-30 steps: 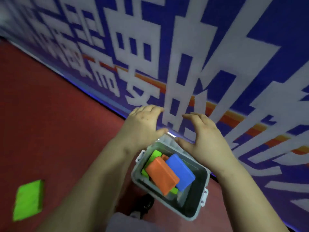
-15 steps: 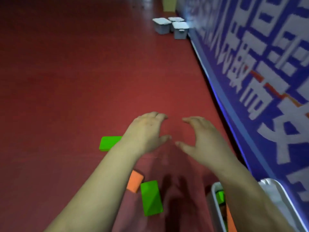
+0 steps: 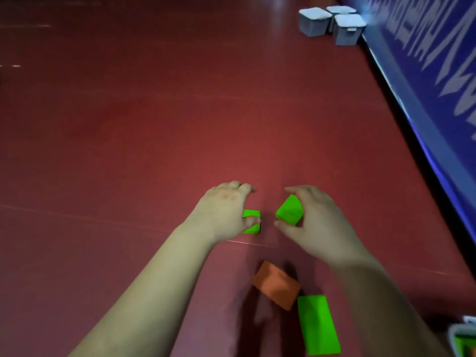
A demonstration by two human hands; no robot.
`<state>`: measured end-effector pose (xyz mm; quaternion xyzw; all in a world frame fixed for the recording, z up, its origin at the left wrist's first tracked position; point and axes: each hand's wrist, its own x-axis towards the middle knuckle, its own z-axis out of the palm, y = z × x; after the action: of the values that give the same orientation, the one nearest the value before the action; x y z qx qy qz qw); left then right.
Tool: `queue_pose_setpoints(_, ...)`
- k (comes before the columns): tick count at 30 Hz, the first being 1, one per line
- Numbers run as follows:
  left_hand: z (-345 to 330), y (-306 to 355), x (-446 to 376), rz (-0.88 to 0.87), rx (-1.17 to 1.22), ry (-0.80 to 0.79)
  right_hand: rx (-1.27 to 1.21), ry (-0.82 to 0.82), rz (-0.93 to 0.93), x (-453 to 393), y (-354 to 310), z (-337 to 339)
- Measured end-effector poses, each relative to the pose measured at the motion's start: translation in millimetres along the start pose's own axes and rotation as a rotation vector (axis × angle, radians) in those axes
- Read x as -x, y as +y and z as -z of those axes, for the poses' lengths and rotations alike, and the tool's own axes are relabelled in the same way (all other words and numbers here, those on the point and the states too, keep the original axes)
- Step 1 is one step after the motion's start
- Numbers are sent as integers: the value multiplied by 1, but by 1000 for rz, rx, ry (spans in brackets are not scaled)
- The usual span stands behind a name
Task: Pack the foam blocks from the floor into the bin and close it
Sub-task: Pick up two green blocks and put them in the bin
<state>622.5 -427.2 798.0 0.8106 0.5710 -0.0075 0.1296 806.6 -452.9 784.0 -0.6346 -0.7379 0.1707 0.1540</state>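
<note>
Each of my hands grips a green foam block over the red floor. My left hand is closed over one green block, most of it hidden under the palm. My right hand holds a second green block tilted between thumb and fingers. Nearer to me an orange block lies on the floor, touching a long green block. The grey bin shows only as a corner at the bottom right, with green inside it.
Three closed grey bins stand together at the far right by the blue and white banner wall, which runs along the right side. Red floor stretches out to the left and ahead.
My view has swung from the bin to the floor. Both hands, empty half a second ago, have reached forward and each closed on a green block.
</note>
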Motion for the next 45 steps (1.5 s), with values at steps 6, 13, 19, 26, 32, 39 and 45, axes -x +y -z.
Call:
queue_pose_setpoints(6, 3, -56, -85, -86, 22, -42, 20, -39, -79, -89, -5, -29)
queue_pose_setpoints(13, 8, -109, -203, -147, 15, -65, 10, -42, -168, -209, 8, -50)
queue_pose_setpoints(19, 1, -147, -285, -254, -31, -188, -12, 25, -304, -269, 17, -78)
queue_pose_setpoints(26, -36, -194, -391, -493, -55, -296, 16, 58, -556, -329, 31, -135)
queue_pose_setpoints(32, -141, -231, -463, -548, -17, -374, 27, -2, -729, -360, 73, -229)
queue_pose_setpoints(39, -375, -284, -532, -522, -111, -585, -17, -236, -829, -390, 177, -429)
queue_pose_setpoints(45, -560, -328, -579, -471, -223, -661, 48, -419, -844, -408, 268, -604)
